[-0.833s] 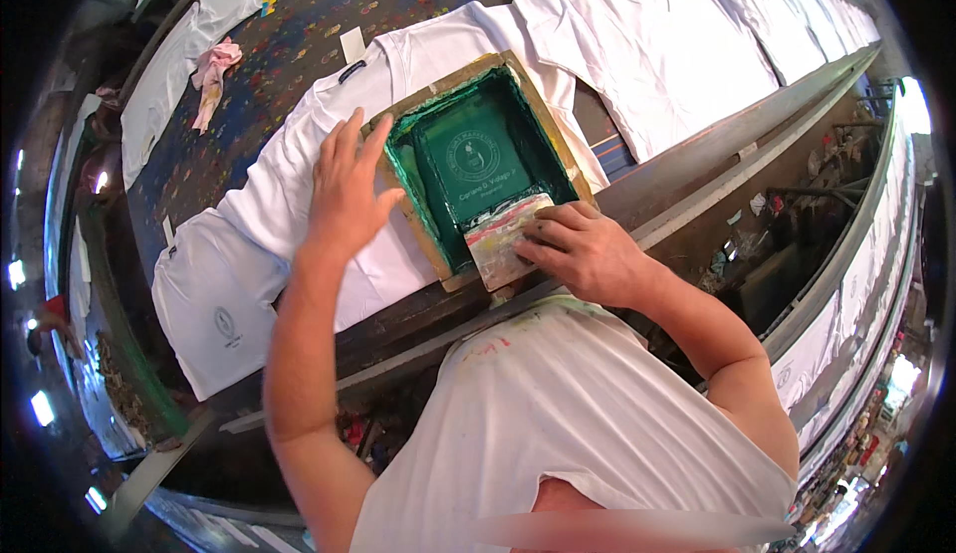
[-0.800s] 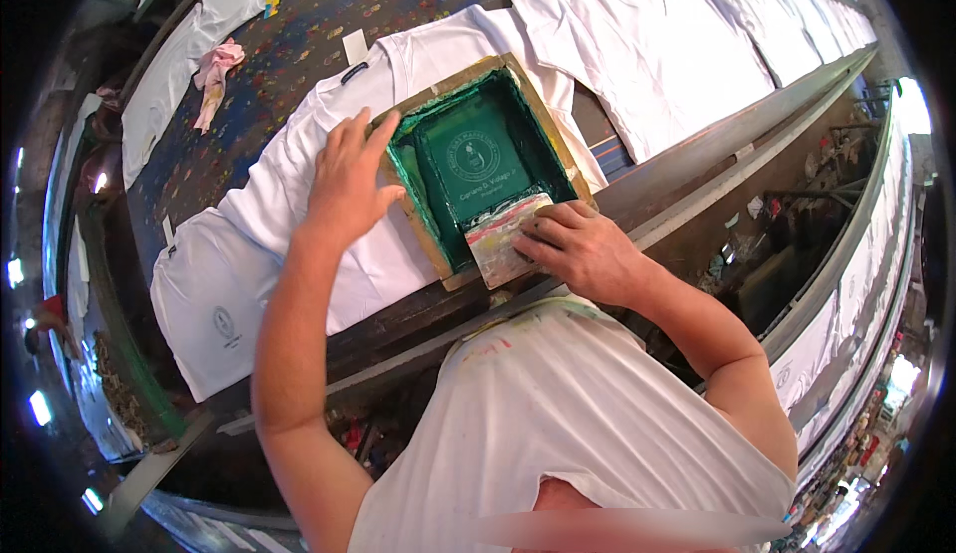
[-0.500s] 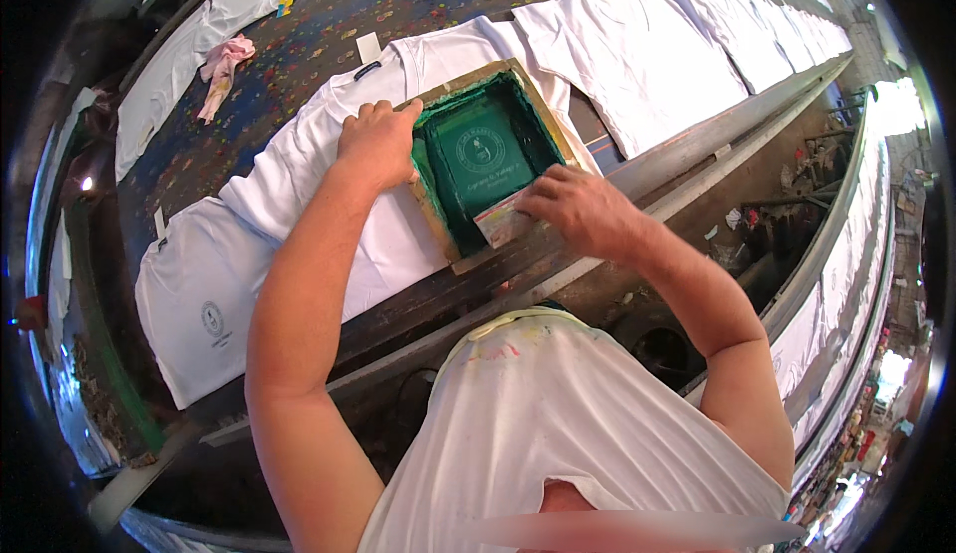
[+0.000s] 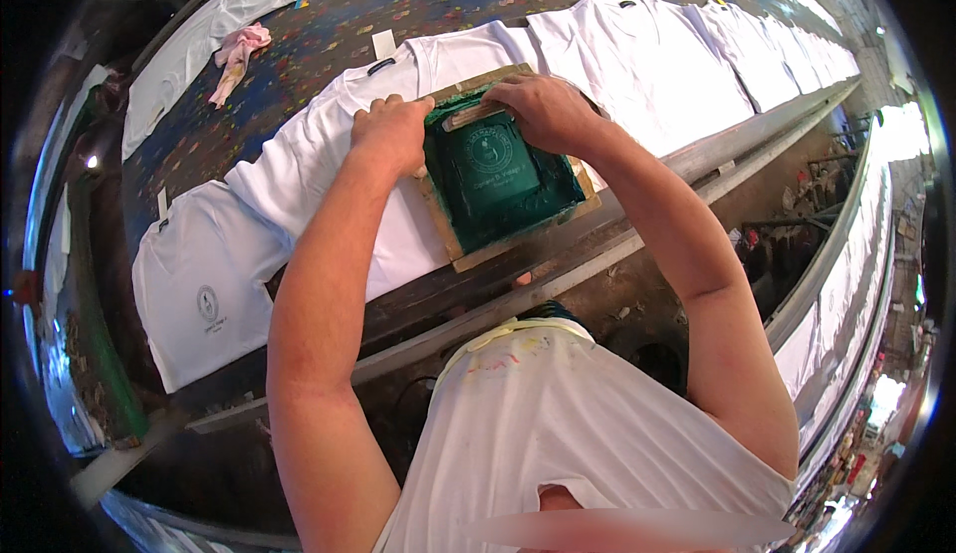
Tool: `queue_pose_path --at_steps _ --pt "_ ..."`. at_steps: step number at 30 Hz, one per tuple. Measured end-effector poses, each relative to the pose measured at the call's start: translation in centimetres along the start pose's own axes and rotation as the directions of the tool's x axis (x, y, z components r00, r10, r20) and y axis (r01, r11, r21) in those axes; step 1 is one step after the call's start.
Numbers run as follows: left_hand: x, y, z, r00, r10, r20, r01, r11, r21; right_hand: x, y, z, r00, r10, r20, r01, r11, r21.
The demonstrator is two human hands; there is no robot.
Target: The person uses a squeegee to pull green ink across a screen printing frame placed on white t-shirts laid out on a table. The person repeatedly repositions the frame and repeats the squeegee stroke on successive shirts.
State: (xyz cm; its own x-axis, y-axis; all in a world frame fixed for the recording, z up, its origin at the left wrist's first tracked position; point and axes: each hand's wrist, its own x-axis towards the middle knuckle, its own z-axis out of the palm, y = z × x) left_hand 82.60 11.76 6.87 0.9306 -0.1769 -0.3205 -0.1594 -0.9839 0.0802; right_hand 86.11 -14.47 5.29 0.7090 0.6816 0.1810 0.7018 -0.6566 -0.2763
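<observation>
Inside screen frame (image 4: 528, 233), far end — squeegee (image 4: 472, 115) clasped in right grip (image 4: 550, 113); left grip (image 4: 392, 135) clamps frame.

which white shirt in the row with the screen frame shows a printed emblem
The white fabric T-shirt at the row's left end: it bears a dark round emblem; no print is visible on the other shirts.

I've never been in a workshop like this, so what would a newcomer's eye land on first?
Probably the wood-framed green screen in the middle, with the left hand at its left edge and the right hand holding a squeegee near its far end. Next, the row of white shirts running to the upper right, and a crumpled pink cloth at upper left.
</observation>
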Motion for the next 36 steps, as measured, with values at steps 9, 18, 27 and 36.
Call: queue_pose_path --at_steps 9,18,27,36 --pt "-0.2 -0.3 1.4 0.996 -0.028 -0.084 0.022 0.997 -0.076 -5.1 -0.5 1.2 0.968 -0.228 0.102 0.234 0.971 -0.046" --pt "-0.4 -0.2 2.0 0.991 -0.054 -0.123 0.035 0.988 -0.154 -11.7 -2.9 0.7 0.910 -0.415 0.005 0.415 0.910 0.013" --pt "-0.6 0.3 1.4 0.991 -0.064 -0.114 0.051 0.992 -0.113 -4.6 2.2 -1.8 0.911 -0.357 0.207 0.291 0.911 0.294" --pt "-0.4 0.1 1.5 0.992 -0.081 -0.092 0.066 0.985 -0.162 -2.6 1.9 0.1 0.955 -0.295 0.042 0.291 0.954 0.077"
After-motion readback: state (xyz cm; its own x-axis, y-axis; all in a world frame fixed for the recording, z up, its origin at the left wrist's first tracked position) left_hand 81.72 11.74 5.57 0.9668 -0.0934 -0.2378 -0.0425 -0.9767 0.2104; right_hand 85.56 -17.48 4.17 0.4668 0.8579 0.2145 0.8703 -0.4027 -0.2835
